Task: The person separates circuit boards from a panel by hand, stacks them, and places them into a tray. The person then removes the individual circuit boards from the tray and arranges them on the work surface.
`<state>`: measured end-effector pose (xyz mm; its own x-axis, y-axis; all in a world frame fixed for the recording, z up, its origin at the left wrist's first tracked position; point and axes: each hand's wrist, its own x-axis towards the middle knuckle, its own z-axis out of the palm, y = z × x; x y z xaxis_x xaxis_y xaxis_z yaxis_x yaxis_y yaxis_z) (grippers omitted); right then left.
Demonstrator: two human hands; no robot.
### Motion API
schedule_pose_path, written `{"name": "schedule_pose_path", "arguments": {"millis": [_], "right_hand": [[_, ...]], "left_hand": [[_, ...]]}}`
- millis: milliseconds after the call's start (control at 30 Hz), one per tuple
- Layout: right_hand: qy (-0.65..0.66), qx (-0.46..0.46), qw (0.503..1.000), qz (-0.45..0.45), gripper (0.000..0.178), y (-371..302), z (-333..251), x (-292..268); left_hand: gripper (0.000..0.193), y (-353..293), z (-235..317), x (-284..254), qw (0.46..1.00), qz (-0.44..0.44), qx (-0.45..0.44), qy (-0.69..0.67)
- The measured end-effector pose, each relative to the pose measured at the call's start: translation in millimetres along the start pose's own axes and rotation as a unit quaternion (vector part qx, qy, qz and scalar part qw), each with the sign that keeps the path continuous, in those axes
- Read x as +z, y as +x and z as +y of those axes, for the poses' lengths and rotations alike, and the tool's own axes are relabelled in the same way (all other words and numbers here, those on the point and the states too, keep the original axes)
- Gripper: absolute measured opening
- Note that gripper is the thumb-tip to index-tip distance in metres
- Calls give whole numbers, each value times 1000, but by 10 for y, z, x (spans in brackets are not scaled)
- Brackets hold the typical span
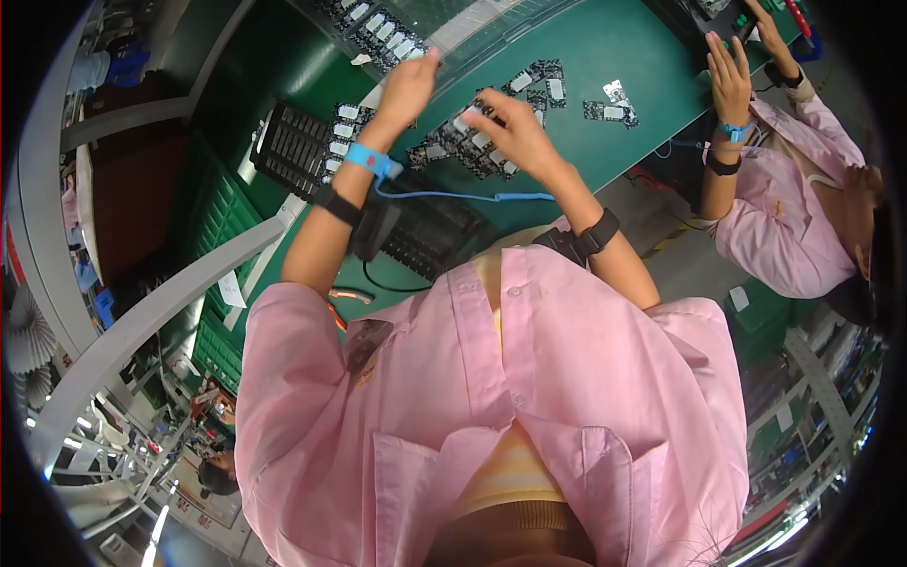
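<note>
My left hand [406, 93] is closed, its fingertips beside a row of small black circuit boards with pale rectangles [389, 36] at the far side of the bench. Whatever it may pinch is hidden. Thumb and fingers of my right hand [521, 134] are bent round a circuit board [470, 116], just above a cluster of similar boards [482, 156]. More boards [342, 137] stand in a column beneath my left wrist. A blue wrist strap [368, 159] on my left arm trails a blue cord [453, 196] to the right.
Black slotted racks [291, 149] [435, 236] stand left and near me. Loose boards [614, 106] lie right on the green bench [619, 52]. An orange-handled tool [351, 295] lies by my left elbow. At right, a co-worker's hand [729, 85] reaches over the bench.
</note>
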<state>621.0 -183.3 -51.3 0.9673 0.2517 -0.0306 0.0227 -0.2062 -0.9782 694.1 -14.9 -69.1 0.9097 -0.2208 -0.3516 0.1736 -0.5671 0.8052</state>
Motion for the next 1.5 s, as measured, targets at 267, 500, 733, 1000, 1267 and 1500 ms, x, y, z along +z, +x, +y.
{"name": "schedule_pose_path", "arguments": {"millis": [267,500,733,1000,1267,1500], "right_hand": [[271,220,937,16,34,-56,-13,-299],[266,164,941,127,39,355,40,-384],[52,-43,973,220,23,878,-149,5],[28,-117,988,91,27,937,33,-211],[240,216,944,73,26,811,52,-331],[335,156,926,81,30,873,274,-414]], "left_hand": [[22,240,-295,84,892,232,217,321],[18,83,153,-44,808,397,287,328],[33,222,778,-235,939,196,197,203],[36,514,701,-467,994,86,44,-41],[25,1574,44,-615,915,222,226,250],[30,1572,25,-319,879,213,216,369]]}}
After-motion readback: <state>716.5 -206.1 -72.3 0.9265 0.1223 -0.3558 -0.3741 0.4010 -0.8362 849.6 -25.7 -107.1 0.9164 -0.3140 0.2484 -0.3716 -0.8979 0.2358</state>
